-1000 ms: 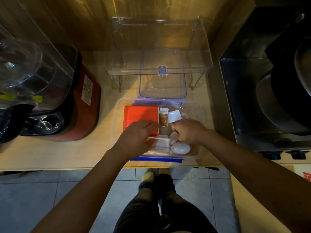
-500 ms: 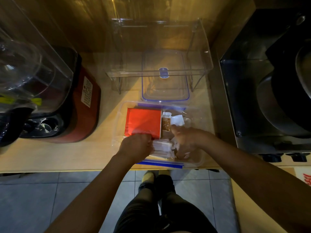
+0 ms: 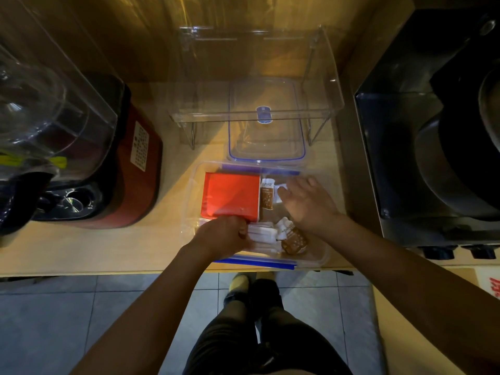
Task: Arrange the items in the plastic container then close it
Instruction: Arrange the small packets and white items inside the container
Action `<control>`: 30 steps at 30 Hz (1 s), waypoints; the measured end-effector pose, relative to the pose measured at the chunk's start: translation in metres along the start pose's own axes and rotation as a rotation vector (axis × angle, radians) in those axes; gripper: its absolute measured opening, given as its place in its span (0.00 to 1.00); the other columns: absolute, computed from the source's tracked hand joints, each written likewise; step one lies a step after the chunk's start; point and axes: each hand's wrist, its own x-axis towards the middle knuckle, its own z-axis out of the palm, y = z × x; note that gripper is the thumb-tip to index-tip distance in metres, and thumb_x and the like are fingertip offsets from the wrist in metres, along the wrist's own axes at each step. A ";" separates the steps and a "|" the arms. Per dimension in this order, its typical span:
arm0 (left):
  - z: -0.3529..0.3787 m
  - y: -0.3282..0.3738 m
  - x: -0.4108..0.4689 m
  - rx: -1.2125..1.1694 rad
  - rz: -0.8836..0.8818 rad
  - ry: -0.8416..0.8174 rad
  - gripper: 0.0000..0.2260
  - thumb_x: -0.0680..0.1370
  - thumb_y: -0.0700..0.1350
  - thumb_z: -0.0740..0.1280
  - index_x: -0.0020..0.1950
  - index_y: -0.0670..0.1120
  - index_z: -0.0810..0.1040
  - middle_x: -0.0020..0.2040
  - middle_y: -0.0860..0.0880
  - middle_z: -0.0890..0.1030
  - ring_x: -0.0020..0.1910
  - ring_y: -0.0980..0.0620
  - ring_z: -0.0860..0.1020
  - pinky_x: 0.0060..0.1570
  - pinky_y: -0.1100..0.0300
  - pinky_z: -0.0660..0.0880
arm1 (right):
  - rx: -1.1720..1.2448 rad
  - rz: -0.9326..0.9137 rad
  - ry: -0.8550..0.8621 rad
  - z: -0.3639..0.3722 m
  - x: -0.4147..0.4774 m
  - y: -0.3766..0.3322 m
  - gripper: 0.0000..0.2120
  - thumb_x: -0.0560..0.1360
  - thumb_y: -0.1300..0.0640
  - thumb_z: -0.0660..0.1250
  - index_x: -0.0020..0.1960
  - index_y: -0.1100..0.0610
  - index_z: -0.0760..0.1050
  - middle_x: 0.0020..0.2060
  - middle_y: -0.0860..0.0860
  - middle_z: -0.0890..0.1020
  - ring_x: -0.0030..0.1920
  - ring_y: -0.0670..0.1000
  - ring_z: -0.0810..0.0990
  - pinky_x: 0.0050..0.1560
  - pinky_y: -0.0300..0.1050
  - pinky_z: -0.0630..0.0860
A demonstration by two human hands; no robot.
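A clear plastic container (image 3: pixel 323 257) with blue clips sits at the counter's front edge. Inside lie a red box (image 3: pixel 231 194) at the left, a brown-and-white sachet (image 3: pixel 266 194) beside it, another brown sachet (image 3: pixel 293 240) near the front, and a bundle of white packets (image 3: pixel 263 234). My left hand (image 3: pixel 223 235) is closed on the left end of the white packets. My right hand (image 3: pixel 305 203) hovers flat over the container's right half with fingers spread, holding nothing. The clear lid (image 3: pixel 266 120) with a blue rim lies just behind the container.
A clear acrylic shelf (image 3: pixel 254 77) stands over the lid at the back. A red blender base (image 3: pixel 127 169) sits at the left. A dark steel stove with a pan (image 3: pixel 446 147) borders the right. Tiled floor lies beyond the counter edge (image 3: pixel 108 272).
My right hand has lifted off the front right items and moved back, opening flat; a brown sachet now shows there. My left hand has shifted onto the white packets and closed.
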 end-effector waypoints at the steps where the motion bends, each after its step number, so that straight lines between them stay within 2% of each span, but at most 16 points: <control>1: -0.001 0.001 0.001 -0.020 0.004 -0.048 0.09 0.72 0.47 0.70 0.47 0.42 0.80 0.47 0.43 0.83 0.45 0.45 0.81 0.51 0.49 0.79 | 0.029 -0.073 0.083 -0.003 -0.002 0.002 0.16 0.67 0.59 0.72 0.54 0.61 0.75 0.49 0.58 0.80 0.52 0.56 0.78 0.51 0.48 0.74; 2: -0.001 0.001 0.001 -0.041 0.012 -0.091 0.10 0.72 0.47 0.71 0.47 0.41 0.80 0.48 0.42 0.83 0.45 0.45 0.81 0.52 0.48 0.78 | 0.107 -0.138 0.111 -0.005 -0.005 0.002 0.13 0.67 0.60 0.71 0.51 0.61 0.77 0.46 0.57 0.80 0.48 0.56 0.79 0.45 0.47 0.75; 3: -0.002 0.002 0.001 -0.058 0.018 -0.115 0.11 0.71 0.47 0.72 0.47 0.40 0.80 0.49 0.42 0.83 0.46 0.45 0.81 0.53 0.48 0.78 | 0.238 -0.170 0.032 -0.009 -0.006 0.000 0.11 0.69 0.60 0.69 0.50 0.61 0.76 0.46 0.57 0.80 0.47 0.56 0.79 0.42 0.46 0.73; 6: -0.002 0.003 0.001 0.012 0.010 -0.098 0.11 0.71 0.45 0.72 0.51 0.42 0.81 0.50 0.43 0.83 0.48 0.45 0.81 0.53 0.48 0.78 | 0.608 -0.076 -0.251 -0.008 -0.004 -0.005 0.09 0.74 0.58 0.64 0.53 0.60 0.74 0.50 0.55 0.78 0.50 0.55 0.77 0.44 0.45 0.72; 8: -0.002 0.004 0.001 0.132 -0.003 -0.042 0.09 0.71 0.44 0.72 0.50 0.44 0.81 0.49 0.44 0.84 0.47 0.45 0.81 0.52 0.49 0.79 | 0.695 -0.015 -0.344 -0.003 0.000 -0.010 0.11 0.72 0.60 0.65 0.54 0.61 0.74 0.50 0.55 0.80 0.50 0.54 0.78 0.47 0.48 0.76; 11: -0.001 0.005 0.000 0.221 -0.020 0.020 0.09 0.71 0.45 0.71 0.50 0.46 0.81 0.48 0.45 0.84 0.46 0.45 0.81 0.50 0.48 0.79 | 0.724 0.020 -0.479 0.006 0.001 -0.023 0.11 0.70 0.66 0.66 0.52 0.64 0.74 0.45 0.57 0.79 0.45 0.55 0.79 0.38 0.43 0.74; 12: -0.001 0.004 0.000 0.215 -0.026 0.023 0.09 0.71 0.45 0.71 0.50 0.46 0.81 0.48 0.46 0.84 0.47 0.46 0.81 0.51 0.48 0.79 | 0.765 0.033 -0.492 0.008 0.001 -0.027 0.11 0.70 0.68 0.65 0.53 0.65 0.74 0.45 0.57 0.79 0.45 0.55 0.79 0.38 0.43 0.75; 14: -0.001 0.004 0.000 0.188 -0.035 0.019 0.08 0.71 0.46 0.71 0.49 0.47 0.81 0.48 0.48 0.84 0.48 0.47 0.82 0.52 0.48 0.79 | 0.876 0.060 -0.478 0.008 0.002 -0.034 0.14 0.69 0.70 0.63 0.55 0.65 0.74 0.47 0.59 0.80 0.47 0.57 0.79 0.46 0.50 0.79; 15: -0.001 0.004 0.000 0.179 -0.037 0.019 0.07 0.71 0.46 0.71 0.49 0.47 0.81 0.48 0.48 0.84 0.48 0.48 0.82 0.52 0.48 0.79 | 0.906 0.081 -0.462 0.007 0.001 -0.034 0.14 0.69 0.71 0.63 0.54 0.65 0.74 0.47 0.59 0.80 0.48 0.57 0.79 0.46 0.51 0.79; 17: -0.001 0.004 -0.001 0.170 -0.038 0.026 0.07 0.71 0.46 0.72 0.48 0.48 0.81 0.47 0.49 0.84 0.47 0.48 0.81 0.51 0.49 0.79 | 0.873 0.138 -0.454 0.007 0.000 -0.031 0.09 0.71 0.69 0.63 0.51 0.64 0.74 0.43 0.56 0.79 0.47 0.56 0.79 0.42 0.47 0.77; 20: 0.000 0.003 -0.001 0.171 -0.039 0.036 0.08 0.71 0.46 0.72 0.49 0.48 0.81 0.47 0.49 0.84 0.46 0.48 0.81 0.49 0.51 0.78 | 0.742 0.198 -0.515 0.004 0.000 -0.023 0.08 0.73 0.64 0.64 0.52 0.63 0.74 0.46 0.57 0.80 0.47 0.55 0.80 0.45 0.47 0.77; 23: 0.000 0.003 -0.001 0.162 -0.027 0.031 0.09 0.71 0.45 0.72 0.50 0.47 0.80 0.48 0.48 0.84 0.46 0.48 0.81 0.50 0.50 0.79 | 0.819 0.149 -0.532 0.001 -0.001 -0.026 0.03 0.72 0.68 0.63 0.45 0.63 0.72 0.41 0.58 0.77 0.42 0.54 0.77 0.36 0.41 0.71; 25: -0.001 0.003 -0.001 0.160 -0.019 0.022 0.10 0.71 0.45 0.72 0.51 0.46 0.80 0.49 0.47 0.84 0.47 0.48 0.81 0.52 0.48 0.79 | 0.880 0.157 -0.487 0.000 -0.002 -0.028 0.03 0.72 0.68 0.63 0.45 0.64 0.73 0.41 0.59 0.77 0.43 0.55 0.78 0.37 0.44 0.73; 28: -0.002 0.006 -0.002 0.167 -0.002 0.022 0.12 0.72 0.47 0.70 0.54 0.45 0.79 0.50 0.45 0.83 0.47 0.46 0.81 0.52 0.48 0.79 | 0.813 0.249 -0.344 -0.002 -0.002 -0.022 0.04 0.73 0.63 0.63 0.48 0.59 0.74 0.42 0.55 0.79 0.47 0.55 0.80 0.49 0.49 0.76; 30: -0.004 0.009 -0.005 0.153 0.023 0.023 0.14 0.74 0.50 0.68 0.55 0.44 0.78 0.50 0.44 0.83 0.47 0.45 0.81 0.51 0.49 0.79 | 0.720 0.320 -0.193 -0.003 0.000 -0.016 0.01 0.74 0.59 0.64 0.45 0.54 0.72 0.39 0.51 0.77 0.44 0.52 0.79 0.47 0.48 0.75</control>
